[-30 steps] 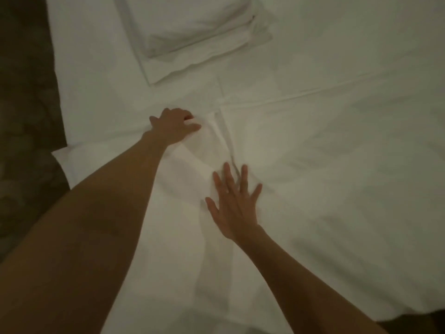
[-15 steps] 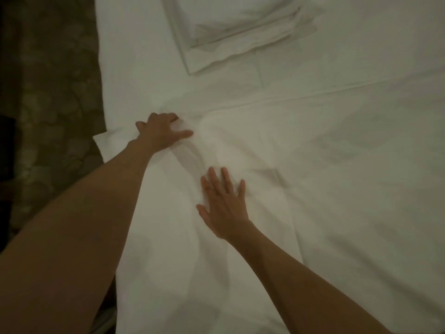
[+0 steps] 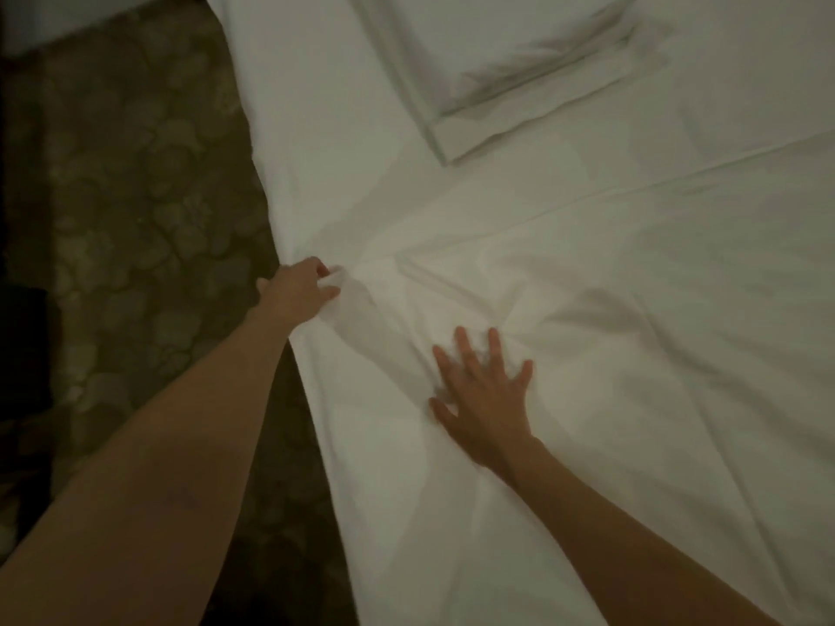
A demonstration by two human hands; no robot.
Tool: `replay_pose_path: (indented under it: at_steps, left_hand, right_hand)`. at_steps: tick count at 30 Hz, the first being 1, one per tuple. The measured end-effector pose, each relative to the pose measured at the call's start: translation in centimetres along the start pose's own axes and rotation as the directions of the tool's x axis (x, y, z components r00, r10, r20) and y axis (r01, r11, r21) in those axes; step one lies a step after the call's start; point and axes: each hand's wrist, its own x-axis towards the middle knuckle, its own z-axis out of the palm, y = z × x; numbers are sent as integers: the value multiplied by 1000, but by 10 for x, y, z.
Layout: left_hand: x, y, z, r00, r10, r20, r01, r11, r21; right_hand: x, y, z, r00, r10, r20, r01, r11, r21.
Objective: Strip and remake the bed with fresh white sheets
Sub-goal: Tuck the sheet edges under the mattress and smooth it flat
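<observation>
Left hand (image 3: pixel 300 293) gripping white sheet (image 3: pixel 587 354), right hand (image 3: pixel 485 399) pressing flat

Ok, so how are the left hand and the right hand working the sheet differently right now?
The left hand has curled fingers and pinches a bunch of the white sheet at the bed's edge; the right hand lies flat with fingers spread, pressing down. The left hand sits by the carpet side; the right hand is further in on the bed. Creases fan out from the left hand's grip, while beside the right hand the cloth only puckers. Both are bare and touch the same sheet.
</observation>
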Motion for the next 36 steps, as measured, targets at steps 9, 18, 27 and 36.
replay_pose_path:
  at_steps: [9, 18, 27, 36]
  left_hand:
    - [9, -44, -1, 998, 57, 17, -55, 994, -93]
    - [3, -61, -6, 989, 126, 75, -115, 984, -133]
    - [1, -64, -4, 950, 197, 242, -182, 980, -83]
    - [8, -61, -13, 910, -11, 415, 110, 970, -215]
  right_hand:
    - [-11, -52, 15, 964, 263, -50, -253, 956, 145]
    - [-60, -50, 30, 878, 478, 7, -455, 832, 318]
    - [-114, -71, 75, 659, 749, -64, -646, 608, 462]
    - [-80, -123, 79, 502, 865, 5, -719, 415, 557]
